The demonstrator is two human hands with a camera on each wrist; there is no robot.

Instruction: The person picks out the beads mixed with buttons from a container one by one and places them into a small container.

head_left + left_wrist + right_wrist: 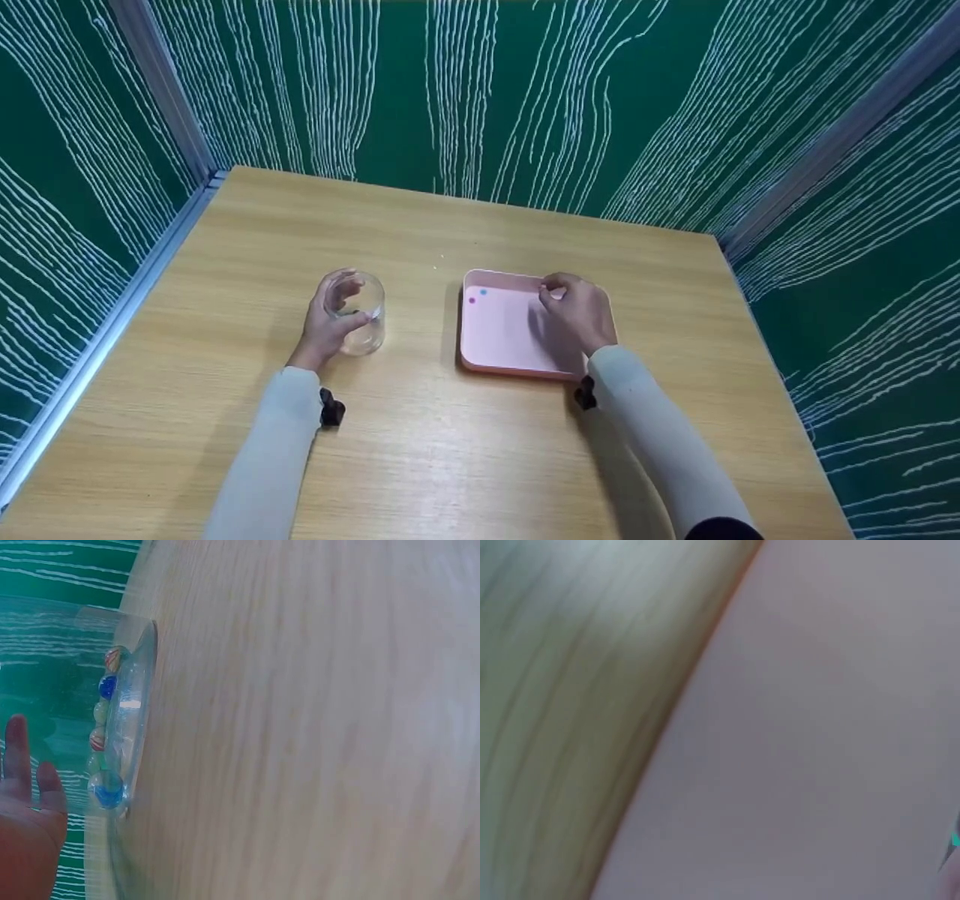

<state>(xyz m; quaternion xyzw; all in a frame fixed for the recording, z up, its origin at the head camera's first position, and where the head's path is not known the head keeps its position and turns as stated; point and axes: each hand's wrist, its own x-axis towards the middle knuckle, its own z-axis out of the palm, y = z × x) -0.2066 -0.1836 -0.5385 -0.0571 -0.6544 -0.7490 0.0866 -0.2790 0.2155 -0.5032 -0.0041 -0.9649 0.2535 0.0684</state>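
My left hand [322, 330] grips a clear glass jar [373, 330] round its side, thumb in front. In the left wrist view several glass marbles [107, 687] lie along the bottom of the jar, which stands on the table; two fingers show against the glass. Over the right part of a shallow pink tray [495, 337], my right hand [581, 311] has thumb and forefinger drawn together in a pinch. At the right wrist view's edge, a small teal piece [955, 839] shows by the fingertip; I cannot tell its kind.
Two small dots, one magenta [472, 301] and one blue [484, 292], show in the tray's far left corner. The wooden table [420, 450] is bounded behind by a green wall [405, 97] with white streaks. A few tiny pale specks [435, 267] lie left of the tray.
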